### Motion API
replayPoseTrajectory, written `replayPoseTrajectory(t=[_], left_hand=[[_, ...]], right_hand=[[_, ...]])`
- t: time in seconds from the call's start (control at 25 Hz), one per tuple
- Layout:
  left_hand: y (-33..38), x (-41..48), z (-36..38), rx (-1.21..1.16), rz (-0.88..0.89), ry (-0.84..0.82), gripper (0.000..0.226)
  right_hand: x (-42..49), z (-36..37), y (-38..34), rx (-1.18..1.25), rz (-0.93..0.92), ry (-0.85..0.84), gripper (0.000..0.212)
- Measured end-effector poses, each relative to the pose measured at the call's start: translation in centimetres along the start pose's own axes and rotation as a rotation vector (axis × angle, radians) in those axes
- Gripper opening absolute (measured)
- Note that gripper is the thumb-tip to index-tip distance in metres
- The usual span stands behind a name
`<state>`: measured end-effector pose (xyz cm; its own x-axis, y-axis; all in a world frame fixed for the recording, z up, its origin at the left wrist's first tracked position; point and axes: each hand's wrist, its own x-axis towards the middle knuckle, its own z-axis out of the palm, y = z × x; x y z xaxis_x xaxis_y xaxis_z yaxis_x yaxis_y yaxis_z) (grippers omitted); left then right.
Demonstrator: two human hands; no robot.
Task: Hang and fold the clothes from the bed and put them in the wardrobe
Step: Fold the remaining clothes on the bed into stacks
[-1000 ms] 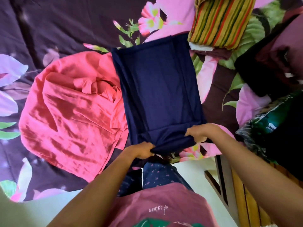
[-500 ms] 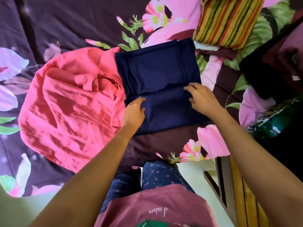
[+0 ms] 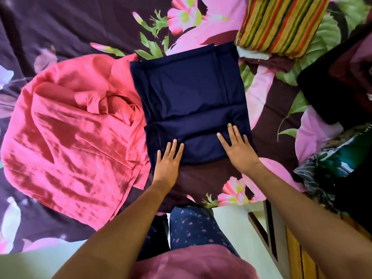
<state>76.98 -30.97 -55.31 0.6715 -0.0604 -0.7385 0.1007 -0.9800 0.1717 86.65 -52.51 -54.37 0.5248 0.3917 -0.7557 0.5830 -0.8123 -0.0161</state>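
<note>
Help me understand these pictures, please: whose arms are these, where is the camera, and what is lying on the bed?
There is no machine here: a person works with two bare hands. Every picture comes from one camera worn on that person's head. It looks forward and down, so the arms reach in from the bottom edge.

The left hand and the right hand lie flat, fingers straight, on the near part of a folded navy garment. They press on it and grip nothing.

The garment lies on a bed with a dark flowered sheet. Right against it on the left is a crumpled pink garment. Beyond it on the right is a folded striped cloth, and at the far right a heap of dark clothes. No wardrobe is in view.
</note>
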Motion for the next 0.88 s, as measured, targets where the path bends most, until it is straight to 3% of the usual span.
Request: replayPoseTrajectory(t=[0.16, 0.32, 0.4, 0.6, 0.72, 0.8, 0.88], left_hand=[[-0.1, -1.0, -1.9, -0.088, 0.07, -0.211, 0.075], [0.7, -3.4, -3.5, -0.237, 0.233, -0.531, 0.047], [0.5, -3.9, -4.4, -0.32, 0.23, -0.587, 0.042], [-1.6, 0.2, -9.2, -0.33, 0.099, -0.258, 0.039], [-2.8, 3.6, -11.6, -0.362, 0.008, 0.015, 0.033], [-3.4, 4.7, -11.7, -0.413, -0.074, 0.239, 0.038], [-3.5, 4.8, -10.9, -0.433, -0.128, 0.357, 0.052]], right_hand=[[-1.5, -2.3, 0.9, 0.037, -0.055, -0.184, 0.065], [-3.2, -5.5, 2.3, 0.112, -0.249, -0.541, 0.051], [-3.6, -7.3, 2.9, 0.126, -0.283, -0.562, 0.048], [-0.3, -10.1, 5.2, 0.192, -0.101, -0.357, 0.047], [3.1, -10.9, 6.2, 0.298, -0.038, -0.06, 0.052], [4.1, -10.9, 6.2, 0.305, 0.044, 0.095, 0.058], [4.1, -10.3, 5.6, 0.273, 0.116, 0.145, 0.058]])
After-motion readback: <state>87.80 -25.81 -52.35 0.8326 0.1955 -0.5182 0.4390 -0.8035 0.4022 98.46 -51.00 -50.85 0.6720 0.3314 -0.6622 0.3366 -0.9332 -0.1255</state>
